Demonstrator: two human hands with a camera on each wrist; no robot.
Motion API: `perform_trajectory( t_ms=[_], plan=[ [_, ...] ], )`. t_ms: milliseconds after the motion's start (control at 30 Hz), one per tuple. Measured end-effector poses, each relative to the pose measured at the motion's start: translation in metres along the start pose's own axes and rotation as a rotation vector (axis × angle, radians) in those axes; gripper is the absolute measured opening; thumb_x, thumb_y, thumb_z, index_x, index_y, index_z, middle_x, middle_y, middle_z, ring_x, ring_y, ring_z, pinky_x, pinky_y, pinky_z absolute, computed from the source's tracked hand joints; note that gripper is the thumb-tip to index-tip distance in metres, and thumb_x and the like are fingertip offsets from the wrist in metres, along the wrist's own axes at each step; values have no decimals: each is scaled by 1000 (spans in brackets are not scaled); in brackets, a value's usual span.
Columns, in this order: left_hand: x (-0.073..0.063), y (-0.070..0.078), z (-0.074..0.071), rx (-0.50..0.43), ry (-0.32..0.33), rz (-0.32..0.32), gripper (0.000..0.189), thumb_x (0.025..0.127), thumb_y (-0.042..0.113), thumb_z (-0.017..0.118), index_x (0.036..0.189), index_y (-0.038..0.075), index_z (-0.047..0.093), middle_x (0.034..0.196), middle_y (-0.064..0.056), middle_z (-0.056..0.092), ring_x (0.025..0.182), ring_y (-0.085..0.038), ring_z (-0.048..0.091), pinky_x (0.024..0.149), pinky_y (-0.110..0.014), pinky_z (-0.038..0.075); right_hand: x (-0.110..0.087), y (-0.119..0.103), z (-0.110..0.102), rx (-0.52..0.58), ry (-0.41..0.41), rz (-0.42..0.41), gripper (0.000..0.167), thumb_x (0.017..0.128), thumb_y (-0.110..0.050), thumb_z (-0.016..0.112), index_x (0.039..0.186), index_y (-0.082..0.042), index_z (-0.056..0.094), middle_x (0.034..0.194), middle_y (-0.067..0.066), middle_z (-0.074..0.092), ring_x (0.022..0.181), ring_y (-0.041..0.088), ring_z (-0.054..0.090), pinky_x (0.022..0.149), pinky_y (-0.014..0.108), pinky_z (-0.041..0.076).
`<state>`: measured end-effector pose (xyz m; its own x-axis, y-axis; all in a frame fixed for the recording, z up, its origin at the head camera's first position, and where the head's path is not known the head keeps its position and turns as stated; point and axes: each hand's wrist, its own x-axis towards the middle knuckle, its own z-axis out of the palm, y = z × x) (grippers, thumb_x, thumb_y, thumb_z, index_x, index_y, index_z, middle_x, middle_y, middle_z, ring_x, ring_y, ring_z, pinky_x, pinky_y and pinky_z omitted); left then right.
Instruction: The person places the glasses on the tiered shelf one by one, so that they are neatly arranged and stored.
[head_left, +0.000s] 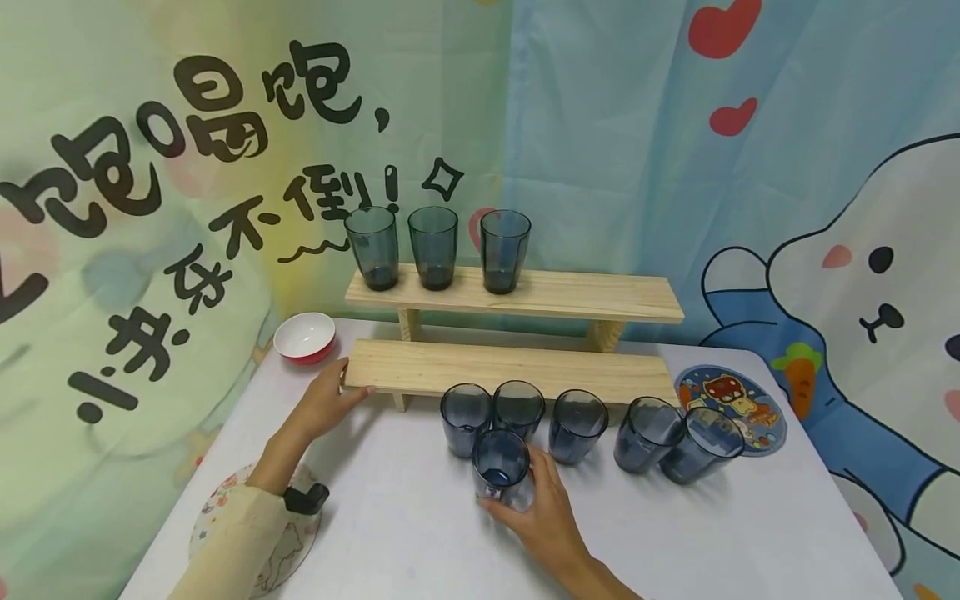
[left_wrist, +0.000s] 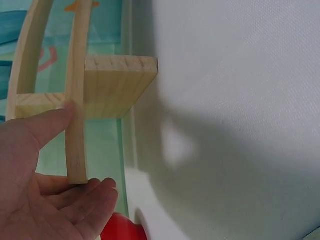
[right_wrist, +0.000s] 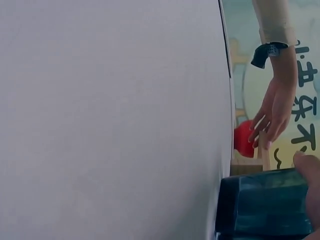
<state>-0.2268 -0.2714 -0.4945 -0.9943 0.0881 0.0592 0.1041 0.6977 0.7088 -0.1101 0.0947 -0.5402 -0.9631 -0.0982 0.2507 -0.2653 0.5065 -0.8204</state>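
Observation:
My right hand holds a blue-tinted drinking glass at the front of the table, fingers and thumb round its side. In the right wrist view, the glass shows at the bottom right beside part of the thumb. My left hand grips the left end of the lower wooden shelf. The left wrist view has the thumb on the board's upper face and the fingers under its end. Several more glasses stand before the lower shelf; one at the left is close behind the held glass.
Three glasses stand on the left half of the upper shelf. A red-and-white bowl sits left of the shelves. One round patterned mat lies at the right, another mat under the left forearm. A printed curtain hangs behind.

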Motion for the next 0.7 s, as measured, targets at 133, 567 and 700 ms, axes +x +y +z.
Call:
perform_trajectory(
  t_ms=[133, 567, 700],
  plan=[
    [0, -1, 1, 5, -10, -18, 72, 103, 23, 71, 154, -15, 36, 155, -37, 44, 147, -51, 41, 122, -64, 32, 0, -1, 2, 3, -10, 30, 86, 79, -39, 95, 147, -6, 53, 137, 7, 61, 128, 28, 61, 110, 57, 48],
    [0, -2, 0, -5, -21, -49, 74, 103, 23, 70, 156, -13, 33, 158, -36, 41, 150, -50, 38, 123, -64, 30, -1, -3, 5, 120, -19, 120, 85, 77, -29, 97, 145, -4, 53, 139, 9, 60, 133, 27, 59, 114, 46, 50],
    [1, -2, 1, -1, -18, -45, 73, 103, 23, 70, 155, -14, 34, 157, -36, 42, 149, -50, 39, 123, -64, 31, -3, -4, 5, 159, -25, 134, 84, 78, -29, 96, 146, -5, 52, 140, 8, 59, 134, 28, 58, 115, 47, 48]
  ],
)
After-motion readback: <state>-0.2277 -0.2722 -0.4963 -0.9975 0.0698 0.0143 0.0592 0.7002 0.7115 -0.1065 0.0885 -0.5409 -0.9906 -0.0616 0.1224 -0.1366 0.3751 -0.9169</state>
